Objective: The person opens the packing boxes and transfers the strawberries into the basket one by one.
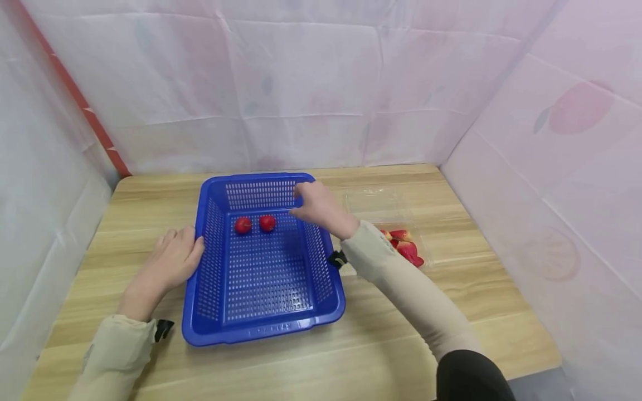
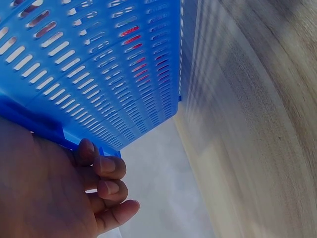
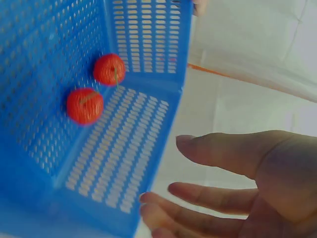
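Note:
A blue plastic basket (image 1: pixel 266 278) with slotted walls stands on the table. Two small red apples (image 1: pixel 243 225) with stems lie side by side on its floor toward the back, both seen closer in the right wrist view (image 3: pixel 85 106). At the left rim is my left hand (image 1: pixel 173 259); its fingers (image 2: pixel 111 167) curl under the rim and grip it. My right hand (image 1: pixel 321 207) hovers over the back right part of the basket, holding nothing. In the right wrist view its thumb (image 3: pixel 213 151) and fingers are spread apart beside the rim.
Right of the basket lies a clear plastic box (image 1: pixel 376 206), its nearer part partly behind my right sleeve. Several red and yellow fruit-like pieces (image 1: pixel 407 250) lie in it. White printed sheets (image 1: pixel 301 83) hang behind and beside the wooden table (image 1: pixel 466 267).

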Available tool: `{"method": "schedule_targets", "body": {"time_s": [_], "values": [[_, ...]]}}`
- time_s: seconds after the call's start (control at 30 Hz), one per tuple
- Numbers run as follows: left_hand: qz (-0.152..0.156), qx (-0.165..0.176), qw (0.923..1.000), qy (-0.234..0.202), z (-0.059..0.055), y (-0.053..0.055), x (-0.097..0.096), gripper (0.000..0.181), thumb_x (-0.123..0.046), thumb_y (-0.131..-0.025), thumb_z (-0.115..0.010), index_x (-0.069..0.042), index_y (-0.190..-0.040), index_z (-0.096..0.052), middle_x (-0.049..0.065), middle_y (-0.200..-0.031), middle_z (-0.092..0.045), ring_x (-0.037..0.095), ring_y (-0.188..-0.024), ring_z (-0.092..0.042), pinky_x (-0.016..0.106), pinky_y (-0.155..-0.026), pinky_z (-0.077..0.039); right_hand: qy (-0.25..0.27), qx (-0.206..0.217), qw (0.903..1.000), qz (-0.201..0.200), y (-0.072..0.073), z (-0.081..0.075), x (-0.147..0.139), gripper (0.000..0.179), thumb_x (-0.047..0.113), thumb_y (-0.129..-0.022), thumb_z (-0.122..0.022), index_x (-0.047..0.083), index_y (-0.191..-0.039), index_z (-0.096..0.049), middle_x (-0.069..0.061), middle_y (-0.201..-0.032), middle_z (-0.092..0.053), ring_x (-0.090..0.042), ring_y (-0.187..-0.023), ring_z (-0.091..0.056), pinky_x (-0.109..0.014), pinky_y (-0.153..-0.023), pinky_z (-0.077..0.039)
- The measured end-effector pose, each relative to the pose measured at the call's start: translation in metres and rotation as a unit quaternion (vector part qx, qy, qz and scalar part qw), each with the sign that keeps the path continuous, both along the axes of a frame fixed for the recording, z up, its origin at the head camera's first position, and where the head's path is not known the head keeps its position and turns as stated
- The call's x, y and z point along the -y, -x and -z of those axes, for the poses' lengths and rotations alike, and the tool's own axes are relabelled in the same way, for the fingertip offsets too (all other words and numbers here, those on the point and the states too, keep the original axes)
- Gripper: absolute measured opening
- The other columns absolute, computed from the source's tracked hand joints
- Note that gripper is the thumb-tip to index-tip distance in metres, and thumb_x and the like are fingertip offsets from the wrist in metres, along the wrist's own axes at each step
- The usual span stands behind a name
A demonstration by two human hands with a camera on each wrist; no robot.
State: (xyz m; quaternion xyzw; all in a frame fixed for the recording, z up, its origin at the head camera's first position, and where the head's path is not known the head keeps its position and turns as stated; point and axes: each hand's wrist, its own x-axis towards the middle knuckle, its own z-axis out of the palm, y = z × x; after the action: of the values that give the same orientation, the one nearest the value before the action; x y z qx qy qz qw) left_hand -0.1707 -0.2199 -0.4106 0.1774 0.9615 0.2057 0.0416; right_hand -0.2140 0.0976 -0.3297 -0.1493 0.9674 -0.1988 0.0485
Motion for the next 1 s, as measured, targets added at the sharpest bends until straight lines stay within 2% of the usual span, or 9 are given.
{"method": "schedule_targets", "body": {"time_s": [0.1,0.2,0.3,0.4,0.53,0.6,0.8,0.9,1.0], "values": [[0.001,-0.003,1.0,-0.002,0.0,-0.001,0.0,0.036,-0.03,-0.107,-0.025,0.0,-0.106,-0.046,0.012,-0.091,-0.05,0.032,-0.086,-0.042,0.042,-0.074,-0.028,0.031,-0.021,0.9993,0.004,-0.008,-0.003,-0.02,0.03,0.013,-0.088,-0.073,-0.006,-0.11,-0.066,-0.014,-0.088,-0.068,-0.023,-0.072,-0.063,-0.034,-0.066,-0.052],[0.0,-0.006,1.0,-0.002,0.001,-0.002,0.001,0.036,-0.03,-0.106,-0.025,0.0,-0.104,-0.046,0.011,-0.09,-0.049,0.032,-0.085,-0.041,0.042,-0.073,-0.028,0.055,-0.05,0.9972,0.007,-0.015,-0.001,-0.042,0.025,0.012,-0.089,-0.071,-0.007,-0.105,-0.067,-0.014,-0.082,-0.068,-0.024,-0.07,-0.063,-0.035,-0.062,-0.051],[-0.004,-0.005,1.0,0.002,0.001,-0.003,0.001,0.037,-0.031,-0.107,-0.025,0.0,-0.104,-0.046,0.011,-0.089,-0.049,0.032,-0.085,-0.041,0.042,-0.073,-0.028,0.065,-0.075,0.995,0.015,-0.024,0.006,-0.065,0.02,0.011,-0.09,-0.068,-0.006,-0.1,-0.068,-0.016,-0.085,-0.068,-0.027,-0.075,-0.063,-0.039,-0.067,-0.052],[-0.006,-0.002,1.0,0.005,0.001,-0.004,0.001,0.038,-0.031,-0.107,-0.025,0.001,-0.105,-0.047,0.011,-0.089,-0.049,0.032,-0.086,-0.042,0.042,-0.074,-0.028,0.047,-0.102,0.9932,0.03,-0.034,0.014,-0.09,0.018,0.009,-0.089,-0.068,-0.007,-0.098,-0.067,-0.019,-0.088,-0.067,-0.031,-0.079,-0.063,-0.043,-0.071,-0.052],[-0.005,-0.002,1.0,0.005,0.001,-0.003,-0.001,0.038,-0.031,-0.107,-0.025,0.0,-0.105,-0.047,0.011,-0.089,-0.049,0.032,-0.086,-0.042,0.041,-0.074,-0.028,-0.016,-0.141,0.9883,0.058,-0.049,0.027,-0.126,0.018,0.008,-0.085,-0.07,-0.006,-0.097,-0.067,-0.021,-0.091,-0.066,-0.034,-0.082,-0.064,-0.047,-0.072,-0.052],[-0.005,-0.003,1.0,0.005,0.001,-0.002,-0.001,0.038,-0.031,-0.107,-0.025,0.0,-0.105,-0.047,0.011,-0.089,-0.049,0.031,-0.086,-0.041,0.041,-0.074,-0.028,-0.047,-0.144,0.9857,0.074,-0.055,0.034,-0.142,0.019,0.008,-0.084,-0.071,-0.006,-0.097,-0.067,-0.021,-0.092,-0.065,-0.035,-0.08,-0.063,-0.049,-0.069,-0.051],[-0.002,-0.004,1.0,0.004,0.001,-0.002,-0.002,0.037,-0.031,-0.107,-0.025,-0.001,-0.104,-0.046,0.011,-0.089,-0.049,0.031,-0.085,-0.041,0.041,-0.073,-0.027,-0.096,-0.094,0.9847,0.112,-0.076,0.05,-0.171,0.019,0.007,-0.083,-0.068,-0.006,-0.096,-0.066,-0.021,-0.089,-0.061,-0.037,-0.075,-0.061,-0.052,-0.063,-0.05],[0.0,-0.01,0.9999,0.001,0.001,-0.001,-0.001,0.036,-0.03,-0.107,-0.025,-0.002,-0.101,-0.046,0.01,-0.087,-0.048,0.031,-0.083,-0.041,0.041,-0.073,-0.027,-0.091,-0.073,0.9863,0.116,-0.08,0.059,-0.177,0.011,0.008,-0.083,-0.067,-0.002,-0.087,-0.065,-0.017,-0.083,-0.057,-0.031,-0.07,-0.056,-0.047,-0.059,-0.047],[0.002,-0.013,0.9999,-0.003,0.002,-0.001,-0.001,0.035,-0.029,-0.106,-0.025,-0.002,-0.099,-0.046,0.01,-0.085,-0.048,0.031,-0.082,-0.041,0.041,-0.073,-0.027,-0.084,-0.071,0.987,0.118,-0.08,0.07,-0.179,0.009,0.009,-0.081,-0.066,0.001,-0.085,-0.064,-0.013,-0.08,-0.056,-0.028,-0.07,-0.053,-0.044,-0.06,-0.046]]}}
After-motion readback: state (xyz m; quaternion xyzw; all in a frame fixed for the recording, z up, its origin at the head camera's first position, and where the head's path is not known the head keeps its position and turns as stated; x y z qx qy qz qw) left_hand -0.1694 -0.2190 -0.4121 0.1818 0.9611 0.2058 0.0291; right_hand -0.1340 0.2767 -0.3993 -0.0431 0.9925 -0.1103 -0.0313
